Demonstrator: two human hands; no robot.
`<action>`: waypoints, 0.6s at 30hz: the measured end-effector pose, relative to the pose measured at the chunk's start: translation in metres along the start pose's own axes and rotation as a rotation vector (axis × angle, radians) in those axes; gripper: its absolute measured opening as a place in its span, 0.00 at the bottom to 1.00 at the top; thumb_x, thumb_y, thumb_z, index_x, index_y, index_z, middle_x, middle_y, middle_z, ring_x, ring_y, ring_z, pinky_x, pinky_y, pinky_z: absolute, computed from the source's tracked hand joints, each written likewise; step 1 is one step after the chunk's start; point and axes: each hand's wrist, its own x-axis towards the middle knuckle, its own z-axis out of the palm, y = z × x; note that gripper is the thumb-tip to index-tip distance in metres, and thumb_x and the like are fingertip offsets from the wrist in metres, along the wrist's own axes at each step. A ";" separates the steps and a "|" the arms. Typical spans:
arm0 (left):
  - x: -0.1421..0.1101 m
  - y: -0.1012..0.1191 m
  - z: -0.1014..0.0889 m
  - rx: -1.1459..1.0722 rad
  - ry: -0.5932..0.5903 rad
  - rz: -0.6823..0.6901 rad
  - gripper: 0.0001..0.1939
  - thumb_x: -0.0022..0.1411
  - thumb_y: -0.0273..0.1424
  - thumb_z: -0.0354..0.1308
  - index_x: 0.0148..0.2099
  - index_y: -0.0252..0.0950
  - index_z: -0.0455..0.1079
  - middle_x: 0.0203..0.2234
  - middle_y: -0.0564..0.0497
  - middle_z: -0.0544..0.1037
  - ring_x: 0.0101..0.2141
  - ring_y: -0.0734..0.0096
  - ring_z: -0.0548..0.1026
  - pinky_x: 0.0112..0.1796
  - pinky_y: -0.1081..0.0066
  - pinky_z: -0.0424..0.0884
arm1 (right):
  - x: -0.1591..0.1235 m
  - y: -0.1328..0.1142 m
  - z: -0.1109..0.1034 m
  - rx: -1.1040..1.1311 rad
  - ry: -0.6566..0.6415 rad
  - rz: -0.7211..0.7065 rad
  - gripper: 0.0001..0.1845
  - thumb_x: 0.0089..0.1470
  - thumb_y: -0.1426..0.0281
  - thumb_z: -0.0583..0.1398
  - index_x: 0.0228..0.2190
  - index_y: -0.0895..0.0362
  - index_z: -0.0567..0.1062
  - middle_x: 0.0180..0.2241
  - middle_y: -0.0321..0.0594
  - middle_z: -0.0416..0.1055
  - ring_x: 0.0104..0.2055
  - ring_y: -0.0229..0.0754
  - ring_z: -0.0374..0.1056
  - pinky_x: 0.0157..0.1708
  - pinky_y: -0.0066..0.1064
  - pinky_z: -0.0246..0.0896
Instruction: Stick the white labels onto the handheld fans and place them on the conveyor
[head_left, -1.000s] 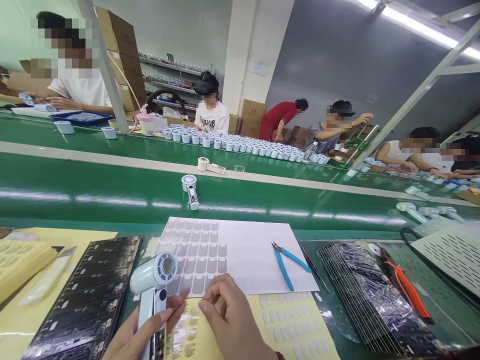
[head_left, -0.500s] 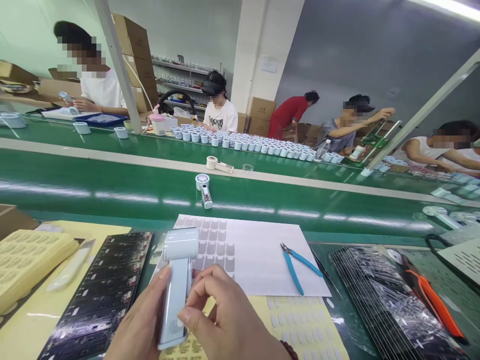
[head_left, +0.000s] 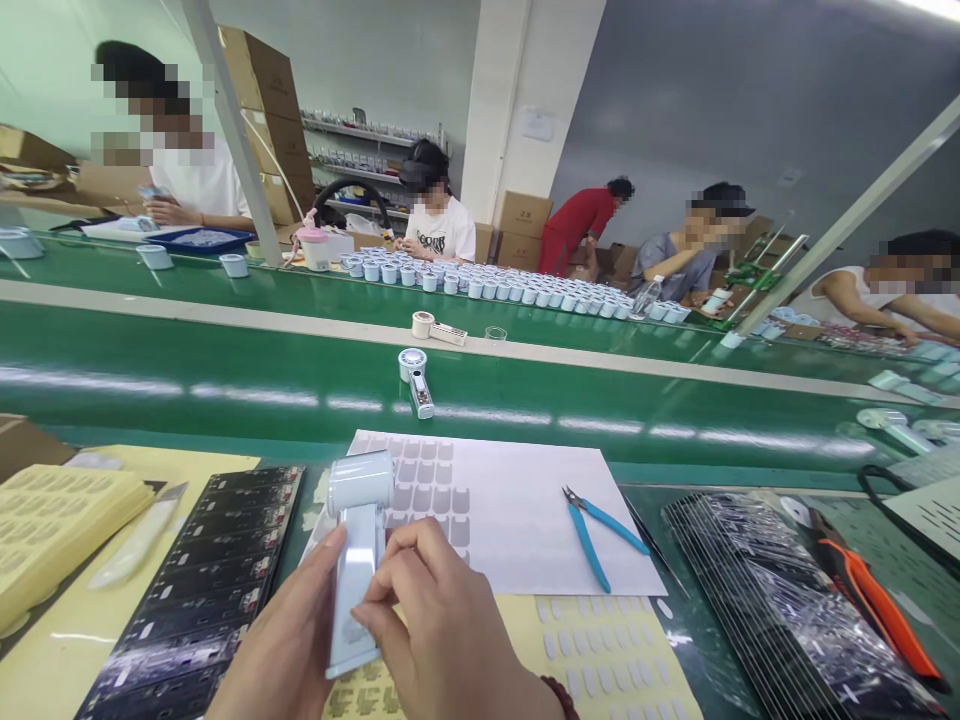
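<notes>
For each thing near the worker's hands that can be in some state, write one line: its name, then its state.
handheld fan: held upright off the bench, head on top
left hand: gripping the fan's handle
right hand: fingertips pressed on the handle
white sticker sheet: flat, stickers only at its left end
blue cutters: lying on the sheet, untouched
fan on the belt: lying flat

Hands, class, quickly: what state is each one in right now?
Left hand: closed around the handle of the white handheld fan.
Right hand: fingers pinched on the fan's handle.
</notes>
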 end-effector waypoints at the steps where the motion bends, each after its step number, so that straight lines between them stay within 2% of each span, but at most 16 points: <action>1: 0.000 0.000 0.001 -0.034 -0.006 -0.025 0.16 0.64 0.34 0.62 0.54 0.42 0.78 0.46 0.49 0.84 0.50 0.56 0.80 0.38 0.69 0.83 | -0.002 0.002 0.003 0.004 0.074 -0.073 0.07 0.55 0.77 0.65 0.32 0.54 0.73 0.39 0.39 0.73 0.30 0.39 0.74 0.24 0.28 0.64; 3: 0.000 0.001 -0.001 -0.060 -0.072 -0.044 0.16 0.57 0.35 0.69 0.49 0.43 0.80 0.41 0.50 0.84 0.46 0.52 0.81 0.39 0.65 0.83 | -0.004 0.006 0.006 0.108 0.225 -0.135 0.04 0.61 0.73 0.62 0.35 0.53 0.73 0.38 0.38 0.73 0.31 0.38 0.74 0.24 0.27 0.65; 6: 0.006 0.009 -0.005 -0.028 -0.251 -0.032 0.23 0.48 0.37 0.76 0.48 0.42 0.81 0.42 0.48 0.85 0.50 0.48 0.80 0.45 0.63 0.82 | -0.002 0.018 -0.002 0.293 0.338 -0.054 0.02 0.65 0.70 0.58 0.38 0.51 0.72 0.41 0.39 0.75 0.38 0.39 0.77 0.29 0.25 0.70; 8: 0.017 0.020 -0.006 0.043 -0.312 0.020 0.30 0.40 0.30 0.80 0.50 0.38 0.81 0.45 0.45 0.84 0.51 0.49 0.80 0.45 0.67 0.81 | 0.003 0.034 -0.011 0.223 0.316 0.073 0.05 0.66 0.69 0.56 0.41 0.52 0.72 0.44 0.43 0.78 0.42 0.42 0.78 0.32 0.28 0.72; 10: 0.034 0.038 -0.003 0.122 -0.284 0.081 0.32 0.36 0.23 0.79 0.48 0.35 0.81 0.46 0.42 0.84 0.50 0.51 0.81 0.42 0.71 0.81 | 0.008 0.055 -0.020 0.000 0.222 0.225 0.13 0.66 0.70 0.54 0.50 0.56 0.72 0.47 0.49 0.80 0.46 0.50 0.79 0.37 0.37 0.76; 12: 0.055 0.060 0.007 0.214 -0.215 0.153 0.25 0.42 0.18 0.74 0.46 0.32 0.80 0.44 0.40 0.84 0.45 0.55 0.83 0.36 0.72 0.81 | 0.011 0.076 -0.024 -0.231 0.103 0.320 0.24 0.64 0.74 0.53 0.60 0.62 0.68 0.50 0.56 0.79 0.51 0.56 0.78 0.42 0.45 0.76; 13: 0.066 0.072 0.013 0.268 -0.190 0.191 0.20 0.47 0.16 0.71 0.45 0.31 0.80 0.42 0.40 0.85 0.41 0.58 0.83 0.34 0.73 0.81 | 0.012 0.085 -0.024 -0.310 0.054 0.331 0.27 0.62 0.76 0.54 0.62 0.65 0.66 0.51 0.58 0.79 0.52 0.57 0.77 0.43 0.47 0.76; 15: 0.090 0.093 0.030 0.328 -0.147 0.252 0.12 0.54 0.13 0.63 0.39 0.29 0.78 0.34 0.42 0.84 0.33 0.66 0.82 0.31 0.76 0.79 | 0.013 0.098 -0.020 -0.383 0.017 0.311 0.30 0.59 0.80 0.55 0.63 0.65 0.66 0.50 0.57 0.80 0.51 0.55 0.78 0.41 0.43 0.77; 18: 0.125 0.117 0.052 0.365 -0.084 0.341 0.09 0.62 0.13 0.58 0.37 0.30 0.74 0.29 0.51 0.79 0.27 0.75 0.77 0.29 0.77 0.75 | 0.014 0.107 -0.008 -0.406 0.034 0.263 0.32 0.54 0.83 0.58 0.61 0.59 0.70 0.42 0.49 0.83 0.44 0.51 0.80 0.36 0.35 0.76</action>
